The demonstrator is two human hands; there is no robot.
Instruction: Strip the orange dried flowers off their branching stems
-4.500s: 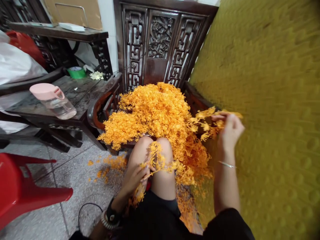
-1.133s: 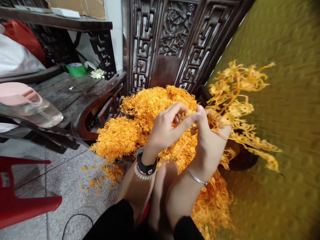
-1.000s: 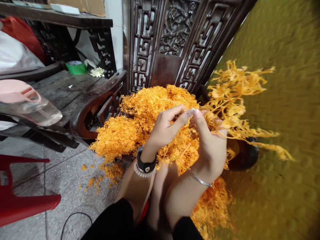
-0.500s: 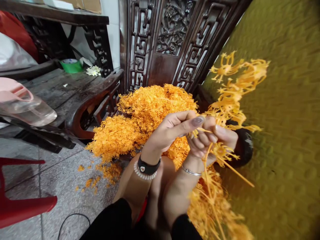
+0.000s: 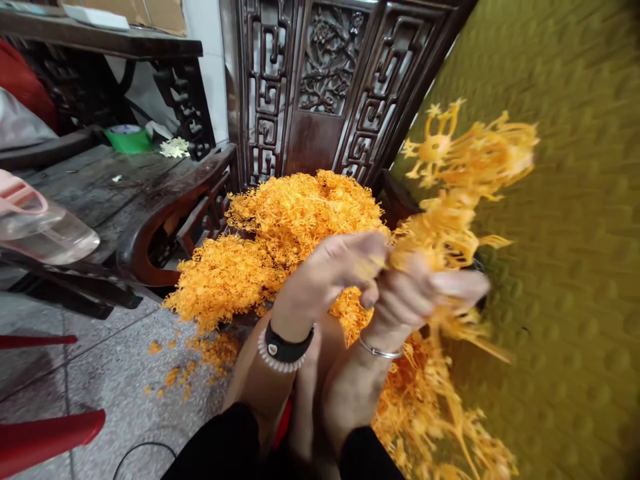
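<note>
Orange sprigs [image 5: 447, 217] rise out of the right hand [image 5: 410, 293], whose grip is closed around their stems; the part inside the fist is hidden, and the flowered tops blur slightly. The left hand [image 5: 333, 270] meets it at the fingers, too smeared by motion to tell whether its grip pinches the bit of orange at its tips. A black wristband [image 5: 289, 347] on the left wrist carries a small pale emblem, too small to make out.

Behind the hands, an orange heap [image 5: 305, 207] covers most of a chair seat, with a carved back [image 5: 320, 143] cut off at the top. On the dark worktop [image 5: 87, 190] to the left sits a green tape roll [image 5: 129, 140]; the blue-and-white print at its core is illegible. The clear bottle [image 5: 50, 233] nearby is cropped by the left edge, as is the red stool [image 5: 50, 440]. A black cable [image 5: 143, 445] runs out of view at the bottom.
</note>
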